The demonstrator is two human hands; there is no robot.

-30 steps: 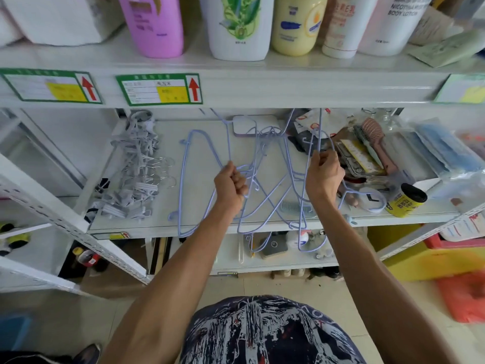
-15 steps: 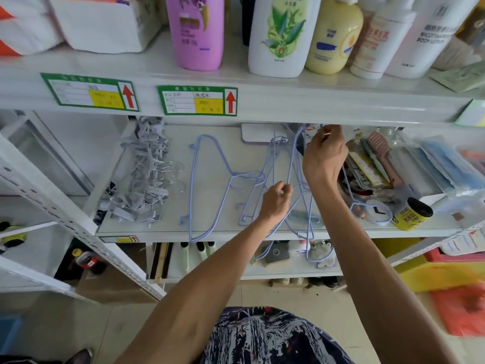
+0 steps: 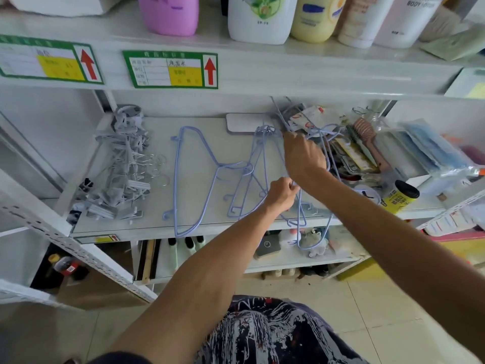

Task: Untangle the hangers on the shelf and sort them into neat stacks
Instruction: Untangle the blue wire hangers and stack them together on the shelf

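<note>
Remote view, middle shelf point(image 3: 154, 224): both hands are in the knot of lilac wire hangers point(image 3: 264, 132) at my twelve o'clock. My left hand point(image 3: 282, 193) pinches one wire near the shelf's front edge. My right hand point(image 3: 304, 156), close by at its one o'clock, curls round strands deeper in the tangle. A single lilac hanger point(image 3: 217, 166) lies flat at nine o'clock of the hands, with a pile of grey clip hangers point(image 3: 123, 174) beyond it.
</note>
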